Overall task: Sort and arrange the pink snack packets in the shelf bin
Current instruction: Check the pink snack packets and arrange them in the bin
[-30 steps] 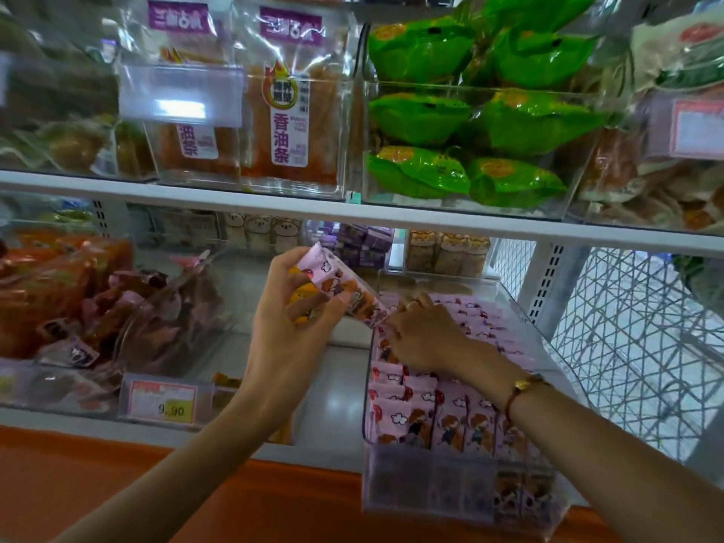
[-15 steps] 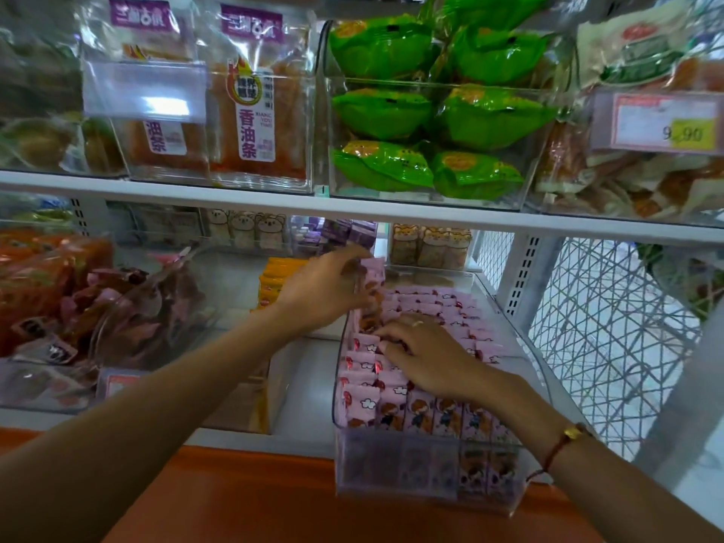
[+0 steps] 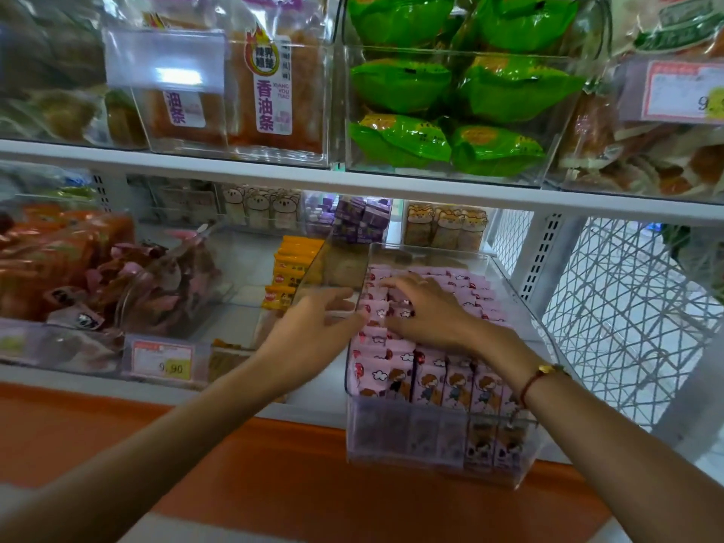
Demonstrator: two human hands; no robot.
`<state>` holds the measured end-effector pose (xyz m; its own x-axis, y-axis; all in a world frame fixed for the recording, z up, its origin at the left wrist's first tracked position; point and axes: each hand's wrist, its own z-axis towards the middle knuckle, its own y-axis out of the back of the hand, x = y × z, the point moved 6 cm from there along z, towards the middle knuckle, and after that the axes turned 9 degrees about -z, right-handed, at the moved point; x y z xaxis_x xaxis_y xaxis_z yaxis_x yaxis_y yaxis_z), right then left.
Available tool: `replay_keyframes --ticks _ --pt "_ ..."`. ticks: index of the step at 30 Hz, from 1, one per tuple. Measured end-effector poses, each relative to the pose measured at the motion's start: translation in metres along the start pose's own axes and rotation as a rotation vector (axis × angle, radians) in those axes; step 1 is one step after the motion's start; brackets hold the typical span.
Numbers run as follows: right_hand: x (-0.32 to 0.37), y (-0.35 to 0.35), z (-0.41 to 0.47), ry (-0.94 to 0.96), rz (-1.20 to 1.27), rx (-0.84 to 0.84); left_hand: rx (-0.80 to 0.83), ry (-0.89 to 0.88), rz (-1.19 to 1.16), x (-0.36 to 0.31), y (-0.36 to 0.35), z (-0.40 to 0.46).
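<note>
Pink snack packets (image 3: 438, 380) with cartoon figures stand in rows in a clear plastic bin (image 3: 435, 444) on the lower shelf, right of centre. My right hand (image 3: 425, 311) lies flat on the packets in the middle of the bin, fingers spread and pointing left. My left hand (image 3: 313, 327) is at the bin's left wall, fingers straight, fingertips touching the edge and the leftmost packets. Neither hand holds a packet.
Left of the bin are orange and yellow packets (image 3: 288, 274) and a clear bin of brown and pink snacks (image 3: 117, 291) with a 9.90 price tag (image 3: 162, 360). The upper shelf (image 3: 352, 182) carries green bags (image 3: 450, 111) overhead. A white wire mesh (image 3: 627, 307) stands to the right.
One second ago my left hand held a pink packet above the bin. It then lowered it into the bin's far left side and now rests empty at the left wall. My right hand stayed on the packets.
</note>
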<state>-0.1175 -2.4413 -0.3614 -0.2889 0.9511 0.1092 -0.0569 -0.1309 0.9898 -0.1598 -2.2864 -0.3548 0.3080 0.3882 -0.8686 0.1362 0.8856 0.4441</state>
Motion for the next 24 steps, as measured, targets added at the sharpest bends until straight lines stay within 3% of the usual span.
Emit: replay_keyframes --ticks 3,11,16,18,21,24 --pt "-0.003 -0.008 0.008 -0.003 -0.109 0.112 0.076 -0.007 -0.075 -0.002 -0.009 -0.008" --pt "-0.019 -0.007 0.001 -0.052 -0.121 0.134 0.111 -0.013 -0.057 -0.002 -0.021 -0.007" --pt "-0.001 0.014 -0.002 -0.025 -0.092 -0.263 -0.013 -0.045 0.045 0.002 -0.016 -0.014" --pt "0.001 0.018 -0.001 -0.054 -0.015 -0.327 -0.031 -0.047 0.029 0.003 -0.013 -0.019" --pt "-0.002 0.029 -0.007 -0.089 0.383 -0.348 -0.082 -0.057 -0.011 -0.001 -0.002 -0.022" --pt "0.001 0.051 -0.030 -0.099 0.668 -0.540 -0.158 -0.093 -0.059 -0.010 0.014 -0.025"
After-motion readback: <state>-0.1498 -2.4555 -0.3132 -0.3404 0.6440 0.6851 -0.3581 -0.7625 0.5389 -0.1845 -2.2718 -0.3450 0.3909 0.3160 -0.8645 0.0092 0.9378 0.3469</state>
